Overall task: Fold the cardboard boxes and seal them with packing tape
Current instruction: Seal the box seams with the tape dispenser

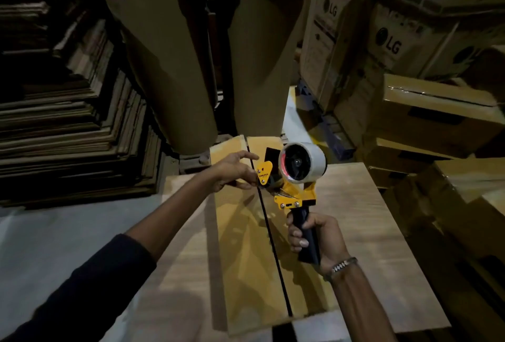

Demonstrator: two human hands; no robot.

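A cardboard box [240, 246] lies in front of me with its two top flaps folded shut, a dark seam running down the middle. My right hand [314, 238] grips the black handle of a yellow tape dispenser [293, 194], which carries a roll of clear packing tape [302, 162] and hovers above the seam's far half. My left hand [235, 171] reaches to the dispenser's front end and pinches at the tape end by the yellow guard; the tape end itself is too small to make out.
Flattened cardboard sheets [68, 123] are stacked high at the left. Two tall brown paper rolls [169, 68] stand behind the box. Printed cartons [382, 41] and plain boxes [437, 115] pile up at the right. Grey floor [54, 246] shows at the lower left.
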